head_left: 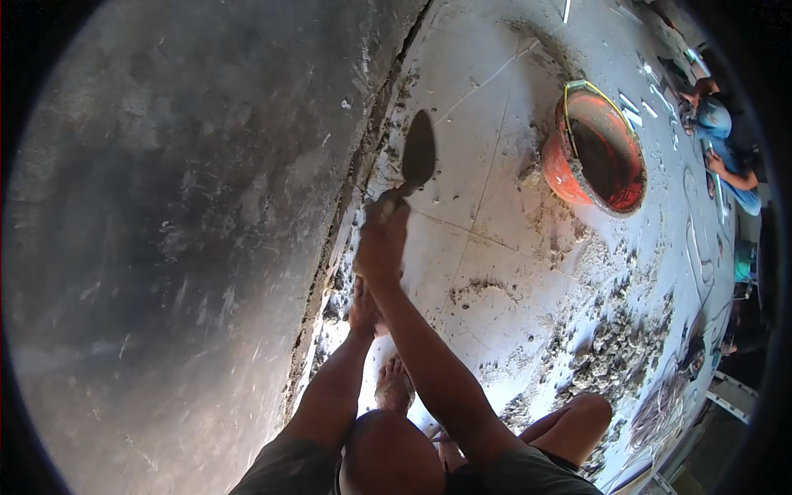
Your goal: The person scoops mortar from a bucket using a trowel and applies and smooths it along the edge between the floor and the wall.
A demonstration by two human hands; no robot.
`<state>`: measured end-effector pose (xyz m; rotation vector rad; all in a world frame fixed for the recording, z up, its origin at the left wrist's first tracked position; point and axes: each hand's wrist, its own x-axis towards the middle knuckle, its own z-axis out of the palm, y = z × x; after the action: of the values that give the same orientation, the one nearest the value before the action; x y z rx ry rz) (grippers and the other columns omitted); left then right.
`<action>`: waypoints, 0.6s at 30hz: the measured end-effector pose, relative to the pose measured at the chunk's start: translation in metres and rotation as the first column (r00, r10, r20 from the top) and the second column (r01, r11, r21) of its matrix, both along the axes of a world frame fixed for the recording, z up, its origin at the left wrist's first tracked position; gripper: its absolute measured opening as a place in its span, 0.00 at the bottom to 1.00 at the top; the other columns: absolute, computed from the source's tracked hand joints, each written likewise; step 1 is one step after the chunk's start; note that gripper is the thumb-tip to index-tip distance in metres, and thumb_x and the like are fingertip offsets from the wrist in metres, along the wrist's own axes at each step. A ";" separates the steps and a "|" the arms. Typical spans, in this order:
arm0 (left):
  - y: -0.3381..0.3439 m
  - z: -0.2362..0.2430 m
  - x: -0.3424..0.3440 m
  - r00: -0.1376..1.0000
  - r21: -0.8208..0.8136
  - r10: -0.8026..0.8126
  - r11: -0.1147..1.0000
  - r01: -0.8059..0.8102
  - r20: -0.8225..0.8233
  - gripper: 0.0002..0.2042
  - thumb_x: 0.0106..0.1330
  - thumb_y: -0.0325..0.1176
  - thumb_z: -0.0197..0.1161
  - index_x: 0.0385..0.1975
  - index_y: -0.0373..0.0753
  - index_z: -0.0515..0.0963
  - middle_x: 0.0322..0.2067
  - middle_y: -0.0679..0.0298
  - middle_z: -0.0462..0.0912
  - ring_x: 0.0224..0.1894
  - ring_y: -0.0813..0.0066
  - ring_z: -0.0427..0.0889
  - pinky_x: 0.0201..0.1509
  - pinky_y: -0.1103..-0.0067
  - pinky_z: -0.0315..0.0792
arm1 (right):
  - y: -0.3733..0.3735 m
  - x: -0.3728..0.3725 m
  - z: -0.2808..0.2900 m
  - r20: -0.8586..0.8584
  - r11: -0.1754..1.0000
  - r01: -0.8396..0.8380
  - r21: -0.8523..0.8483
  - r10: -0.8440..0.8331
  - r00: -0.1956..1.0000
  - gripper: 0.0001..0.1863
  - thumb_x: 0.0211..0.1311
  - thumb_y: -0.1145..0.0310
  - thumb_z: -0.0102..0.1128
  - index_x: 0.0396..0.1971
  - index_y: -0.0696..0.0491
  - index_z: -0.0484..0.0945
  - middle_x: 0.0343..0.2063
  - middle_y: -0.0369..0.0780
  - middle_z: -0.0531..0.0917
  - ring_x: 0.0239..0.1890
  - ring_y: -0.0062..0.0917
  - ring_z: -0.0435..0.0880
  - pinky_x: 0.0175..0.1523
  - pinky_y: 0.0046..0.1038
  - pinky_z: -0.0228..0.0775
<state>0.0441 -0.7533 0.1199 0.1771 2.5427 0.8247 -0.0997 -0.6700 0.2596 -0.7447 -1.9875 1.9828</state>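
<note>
My right hand (383, 246) is wrapped round the handle of a trowel (419, 150). Its dark, pointed blade reaches away from me over the pale tiled floor, close to the long gap (364, 153) where the floor meets a grey cement surface. Just nearer to me, my left hand (363, 312) is low by that same gap. The right hand and wrist partly cover its fingers, so I cannot tell what it holds, if anything.
An orange-red bucket (568, 175) with a yellow handle and grey residue inside stands at the right. Crumbled mortar (615, 351) is strewn over the tiles (462, 66). The grey cement surface (181, 206) fills the left. At the far right, a person in blue (726, 161) crouches among white strips.
</note>
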 end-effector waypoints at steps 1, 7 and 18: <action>0.006 0.005 -0.005 1.000 -0.032 -0.026 0.999 0.025 -0.016 0.34 0.63 0.50 0.56 0.70 0.49 0.61 0.73 0.58 0.51 0.77 0.60 0.42 0.78 0.54 0.32 | 0.015 -0.004 0.014 0.052 0.980 0.004 -0.199 0.006 0.999 0.17 0.67 0.66 0.56 0.49 0.58 0.66 0.32 0.42 0.77 0.26 0.23 0.75 0.30 0.29 0.69; 0.038 0.022 -0.025 0.916 -0.257 -0.300 0.938 0.232 -0.268 0.42 0.53 0.48 0.67 0.70 0.48 0.60 0.74 0.56 0.48 0.77 0.57 0.41 0.78 0.53 0.33 | 0.106 -0.001 -0.048 0.319 0.985 -0.083 0.152 0.031 0.947 0.16 0.67 0.64 0.57 0.48 0.56 0.67 0.34 0.38 0.78 0.25 0.23 0.77 0.28 0.27 0.73; 0.035 0.025 -0.030 0.945 -0.192 -0.258 0.956 0.220 -0.203 0.39 0.55 0.45 0.65 0.70 0.50 0.60 0.73 0.56 0.51 0.77 0.57 0.44 0.77 0.52 0.35 | 0.095 -0.052 -0.061 0.092 0.433 -0.156 -0.888 0.498 0.862 0.23 0.75 0.50 0.37 0.51 0.51 0.74 0.26 0.34 0.76 0.22 0.18 0.73 0.25 0.21 0.67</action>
<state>0.0142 -0.7179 0.1446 0.5437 2.7135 0.5184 -0.1520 -0.5749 0.1988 -0.9755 -1.1529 3.3858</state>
